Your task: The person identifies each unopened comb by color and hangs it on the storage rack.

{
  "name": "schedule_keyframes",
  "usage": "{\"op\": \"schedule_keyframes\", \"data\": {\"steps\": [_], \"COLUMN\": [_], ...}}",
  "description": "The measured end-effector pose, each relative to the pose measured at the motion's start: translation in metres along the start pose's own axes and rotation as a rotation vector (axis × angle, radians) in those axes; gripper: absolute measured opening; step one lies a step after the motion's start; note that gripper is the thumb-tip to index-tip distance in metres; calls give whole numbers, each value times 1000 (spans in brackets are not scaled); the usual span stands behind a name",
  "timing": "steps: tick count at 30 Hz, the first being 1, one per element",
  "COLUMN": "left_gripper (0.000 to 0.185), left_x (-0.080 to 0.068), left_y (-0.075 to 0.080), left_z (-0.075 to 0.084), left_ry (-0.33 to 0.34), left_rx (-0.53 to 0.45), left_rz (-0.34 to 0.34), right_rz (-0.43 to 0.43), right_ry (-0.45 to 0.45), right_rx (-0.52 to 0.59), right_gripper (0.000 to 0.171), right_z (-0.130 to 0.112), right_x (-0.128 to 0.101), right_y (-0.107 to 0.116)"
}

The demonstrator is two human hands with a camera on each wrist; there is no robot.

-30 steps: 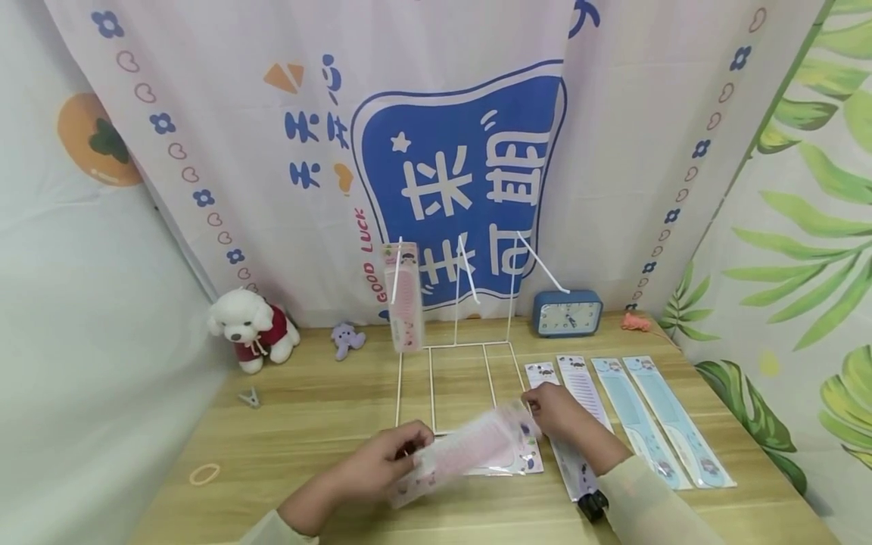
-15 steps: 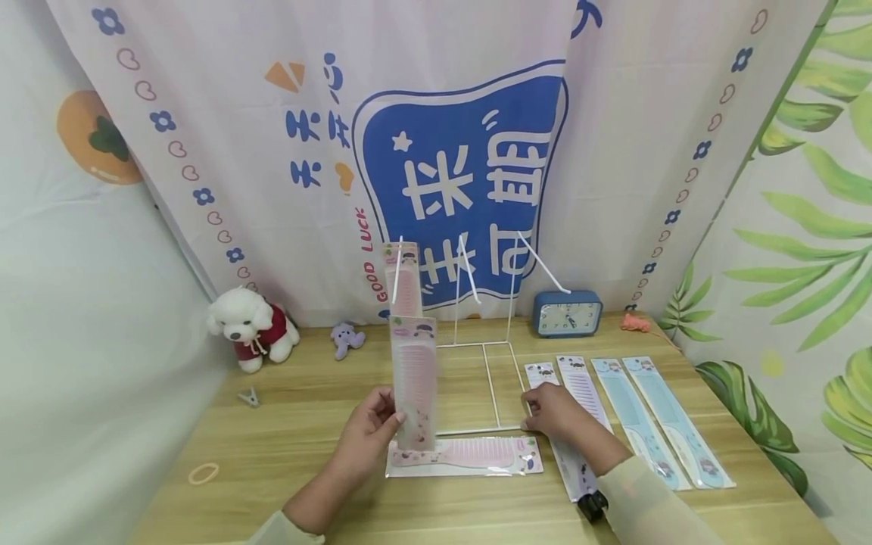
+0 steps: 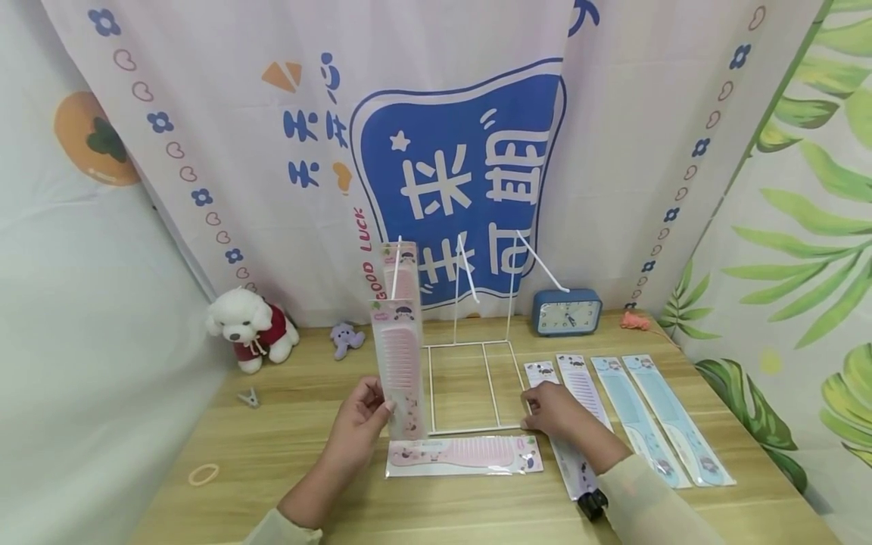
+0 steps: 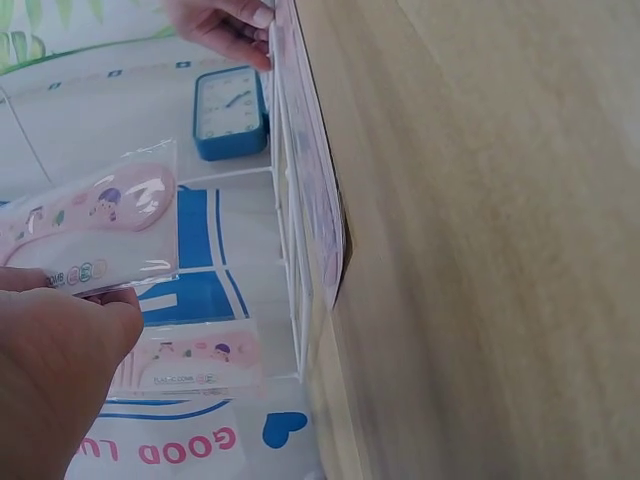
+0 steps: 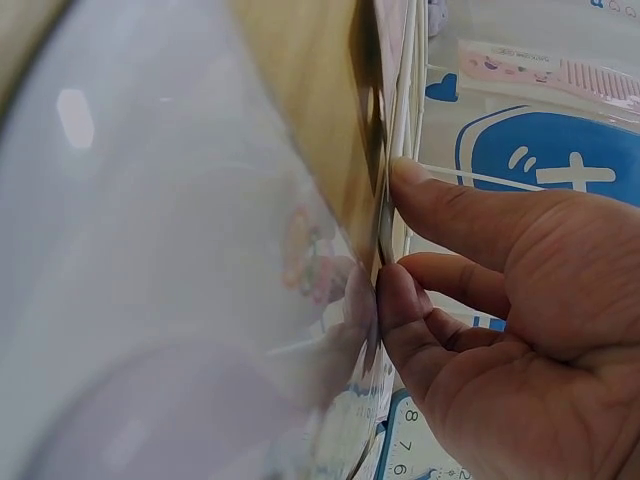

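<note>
Head view: my left hand [image 3: 357, 424] is holding a pink comb pack [image 3: 400, 363] upright before the wire rack [image 3: 470, 356]; my right hand [image 3: 555, 409], fingers loosely curled, is touching the rack's base on the bench [image 3: 286, 454].

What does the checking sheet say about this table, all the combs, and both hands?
Surface: light wooden table, bare grain showing.
Job's things: pink packaged comb held upright; another pink packaged comb hanging on the white wire rack; third pink comb pack lying flat; purple and blue comb packs lying right.
Clutter: white plush dog, small purple toy, blue alarm clock, metal clip, rubber band.
Hands: left hand grips the upright comb; right hand touches the rack's base corner.
Cables: nothing seen.
Surroundings: printed fabric backdrop, leaf-pattern sheet.
</note>
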State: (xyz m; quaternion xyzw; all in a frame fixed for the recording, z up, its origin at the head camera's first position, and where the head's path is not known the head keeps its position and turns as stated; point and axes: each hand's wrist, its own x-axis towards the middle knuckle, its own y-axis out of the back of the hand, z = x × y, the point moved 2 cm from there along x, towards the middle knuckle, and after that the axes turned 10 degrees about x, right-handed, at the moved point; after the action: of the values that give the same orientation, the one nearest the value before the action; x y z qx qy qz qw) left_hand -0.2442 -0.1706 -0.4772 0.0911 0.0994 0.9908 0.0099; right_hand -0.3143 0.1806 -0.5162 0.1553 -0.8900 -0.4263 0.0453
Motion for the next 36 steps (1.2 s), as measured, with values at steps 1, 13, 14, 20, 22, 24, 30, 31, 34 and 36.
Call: {"op": "schedule_keyframes", "data": {"steps": [1,13,14,20,22,24,30,31,34,36], "left_gripper": [21,25,26,34,34,33,30,29,26,24], "left_x": [0,-1,0,11,20,32,66,70,80,86], "left_y": [0,2,2,3,2,0,-3,-3,0,2], "left_z": [0,3,3,8,10,12,8,6,-2,-7], "left_ry": [-2,31,41,138,149,146,137,144,154,158], "left_rx": [-5,4,4,59,76,73,74,89,131,150], "left_rz": [-1,14,18,78,99,120,170,177,193,198], "right_rz": [-1,-2,-1,5,9,12,11,10,3,-1], "right_ry": [-5,16,19,16,14,16,36,35,28,18], "right_rx": [-2,1,1,10,17,22,12,13,14,16], "right_gripper": [41,42,42,42,41,42,46,46,47,47], "right_z": [0,0,0,-1,0,1,2,2,1,1], "right_x": [0,0,0,-1,-1,-1,-1,-1,-1,0], "right_y": [0,0,0,2,2,2,0,0,0,0]}}
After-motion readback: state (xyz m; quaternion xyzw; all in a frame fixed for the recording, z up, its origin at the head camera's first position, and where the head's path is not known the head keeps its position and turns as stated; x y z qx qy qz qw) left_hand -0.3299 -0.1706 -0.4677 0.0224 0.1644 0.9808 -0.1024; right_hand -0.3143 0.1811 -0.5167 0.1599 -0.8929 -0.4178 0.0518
